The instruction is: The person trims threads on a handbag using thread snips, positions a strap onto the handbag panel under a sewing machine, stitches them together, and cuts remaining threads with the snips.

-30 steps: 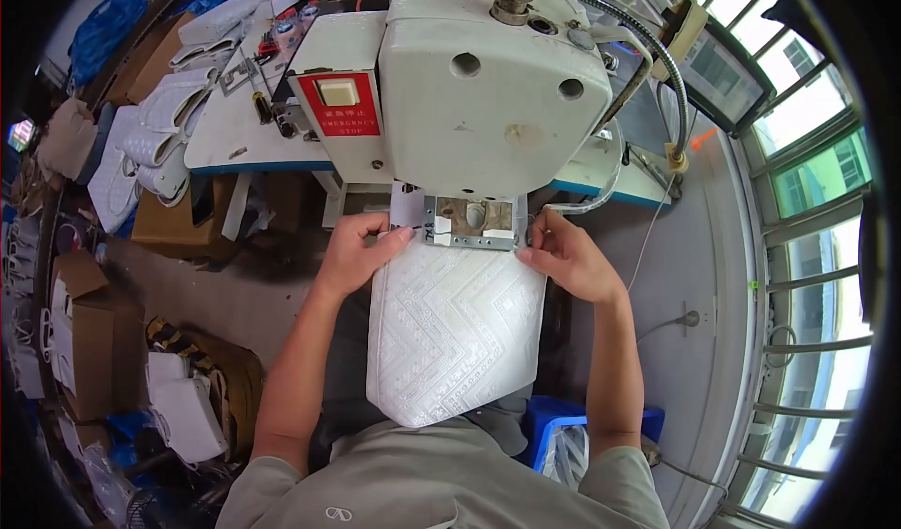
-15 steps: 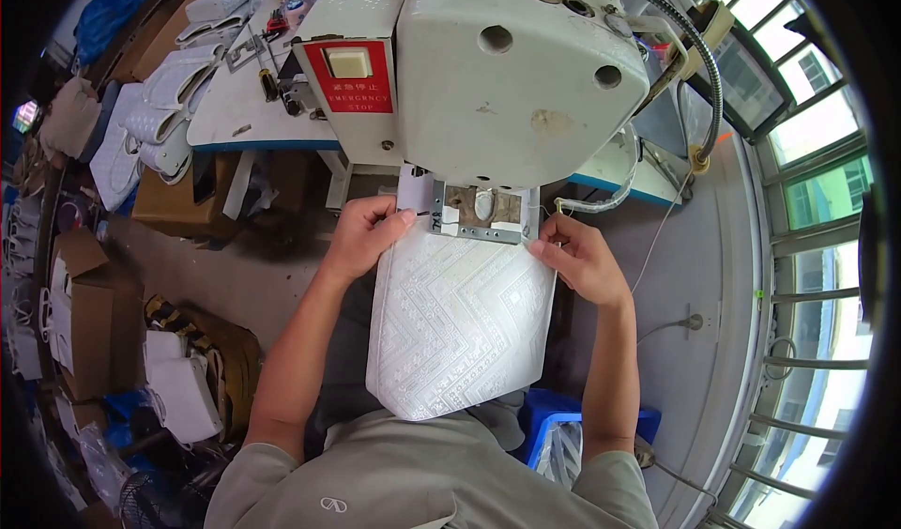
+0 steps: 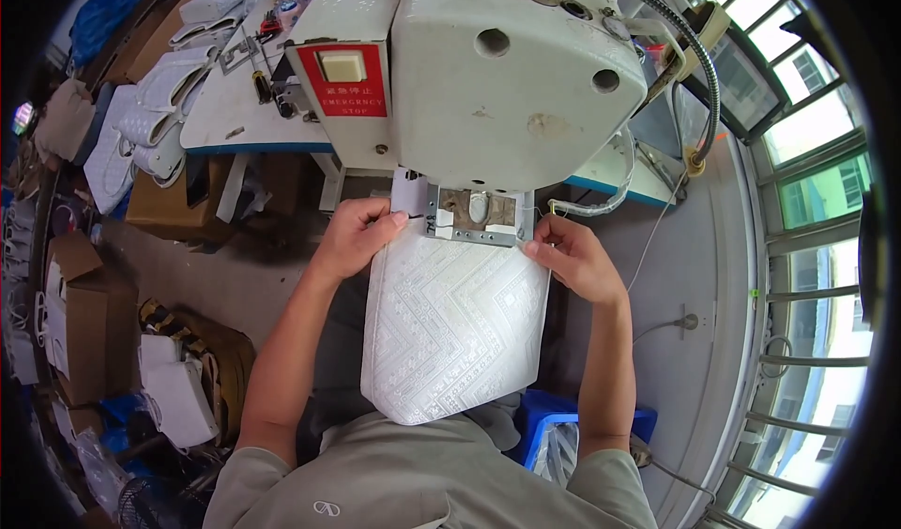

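Observation:
A white panel with an embossed zigzag pattern (image 3: pixel 455 332) hangs from the sewing machine (image 3: pixel 516 78) down toward my lap. Its upper end lies beneath the machine's metal clamp frame (image 3: pixel 474 240). My left hand (image 3: pixel 361 233) pinches the panel's upper left edge, thumb on top, just left of the clamp. At the upper right edge, my right hand (image 3: pixel 577 255) grips the panel with thumb and curled fingers, close to the clamp's right corner. The fingers underneath the panel are hidden.
A red emergency stop plate (image 3: pixel 343 80) faces me on the machine's left. Several white quilted bags (image 3: pixel 169 102) lie by the worktable (image 3: pixel 249 121) at the left. A blue bin (image 3: pixel 530 426) stands low at right, and cardboard boxes (image 3: pixel 103 327) at left.
The whole view has shifted a little. My hands and the panel keep the same place against the clamp frame.

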A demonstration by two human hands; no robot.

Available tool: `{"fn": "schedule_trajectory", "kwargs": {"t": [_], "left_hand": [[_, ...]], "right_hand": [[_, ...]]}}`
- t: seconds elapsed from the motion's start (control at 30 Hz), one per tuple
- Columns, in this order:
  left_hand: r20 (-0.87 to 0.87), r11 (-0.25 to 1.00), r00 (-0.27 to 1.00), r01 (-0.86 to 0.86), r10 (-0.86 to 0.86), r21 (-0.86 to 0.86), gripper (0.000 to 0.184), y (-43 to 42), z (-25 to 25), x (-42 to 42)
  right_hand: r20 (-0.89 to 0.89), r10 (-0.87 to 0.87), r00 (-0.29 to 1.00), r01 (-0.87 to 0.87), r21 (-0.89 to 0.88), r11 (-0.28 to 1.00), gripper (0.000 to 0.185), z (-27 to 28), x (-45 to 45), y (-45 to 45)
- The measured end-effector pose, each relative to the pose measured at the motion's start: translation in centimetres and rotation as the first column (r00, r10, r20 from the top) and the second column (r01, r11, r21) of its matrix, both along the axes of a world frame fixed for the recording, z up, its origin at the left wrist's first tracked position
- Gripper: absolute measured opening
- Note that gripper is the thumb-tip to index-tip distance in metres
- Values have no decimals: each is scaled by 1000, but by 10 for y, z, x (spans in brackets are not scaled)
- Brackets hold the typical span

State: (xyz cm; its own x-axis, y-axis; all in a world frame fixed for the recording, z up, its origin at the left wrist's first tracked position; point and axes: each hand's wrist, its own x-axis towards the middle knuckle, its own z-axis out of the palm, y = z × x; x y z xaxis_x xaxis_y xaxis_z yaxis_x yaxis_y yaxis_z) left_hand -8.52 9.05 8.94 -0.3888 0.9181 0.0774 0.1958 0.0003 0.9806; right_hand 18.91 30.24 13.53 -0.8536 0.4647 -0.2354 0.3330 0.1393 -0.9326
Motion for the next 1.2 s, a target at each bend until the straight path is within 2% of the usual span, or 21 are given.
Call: {"fn": "schedule_trajectory", "kwargs": {"t": [0.07,0.13,0.2,0.3,0.37,0.43,0.47,0.6,0.67,0.77,0.83,0.9,0.93,0.97,1.0,1.07,1.1,1.17,1.2], "left_hand": [[-53,1000,998,-22,21,-18,40,1,-4,-1],[-39,998,998,-41,43,46,40,2,-13,0],[-40,1000,999,-21,21,15,36,2,-28,-6],[68,1000,998,-9,10,-7,40,-3,-25,0],[143,993,986,-92,81,72,41,3,-22,7],[165,993,984,-83,68,87,40,3,-29,5],[188,989,976,-130,114,76,37,3,-16,15],[178,991,976,-131,124,28,35,1,-19,12],[194,991,976,-114,98,74,33,1,-30,7],[176,993,979,-108,100,38,29,0,-24,8],[126,993,988,-94,85,69,26,-1,-20,9],[69,996,996,-67,63,52,19,1,-27,0],[-61,946,964,-239,258,218,20,4,-11,18],[-152,843,878,-368,454,391,25,0,5,32],[-344,894,851,-272,396,356,36,-9,23,36],[-465,952,850,-127,248,277,39,-9,40,49],[-614,974,768,-56,183,220,42,-8,44,51],[-683,983,716,-24,142,180,44,-4,59,60],[-746,991,659,4,99,134,46,-1,63,64]], "right_hand": [[-10,-6,1000,6,-63,998,19,1,0,0],[22,-69,997,71,-128,989,19,-1,0,-2],[76,-75,994,81,-78,994,20,2,0,-2],[55,-57,997,61,-75,995,20,2,0,-5],[57,-55,997,58,-47,997,20,3,0,-7],[43,-59,997,61,-31,998,21,3,0,-9],[48,-57,997,58,-18,998,21,5,1,-10],[23,-53,998,53,22,998,24,3,3,-11],[12,-54,998,54,-3,999,26,3,4,-11],[27,-68,997,70,-58,996,24,8,2,-12],[31,-39,999,41,-64,997,23,12,2,-9],[-10,-87,996,88,131,987,23,14,2,-10],[-81,-164,983,182,329,927,24,12,0,-7],[-87,-159,983,179,335,925,24,15,-7,-4],[-196,-175,965,240,379,894,24,17,-16,-3],[-395,-140,908,337,490,804,26,24,-40,-8],[-395,-142,908,339,490,804,26,29,-50,-12],[-198,-188,962,272,647,713,30,38,-66,-13],[-284,-156,946,314,684,658,28,22,-75,-5]]}}
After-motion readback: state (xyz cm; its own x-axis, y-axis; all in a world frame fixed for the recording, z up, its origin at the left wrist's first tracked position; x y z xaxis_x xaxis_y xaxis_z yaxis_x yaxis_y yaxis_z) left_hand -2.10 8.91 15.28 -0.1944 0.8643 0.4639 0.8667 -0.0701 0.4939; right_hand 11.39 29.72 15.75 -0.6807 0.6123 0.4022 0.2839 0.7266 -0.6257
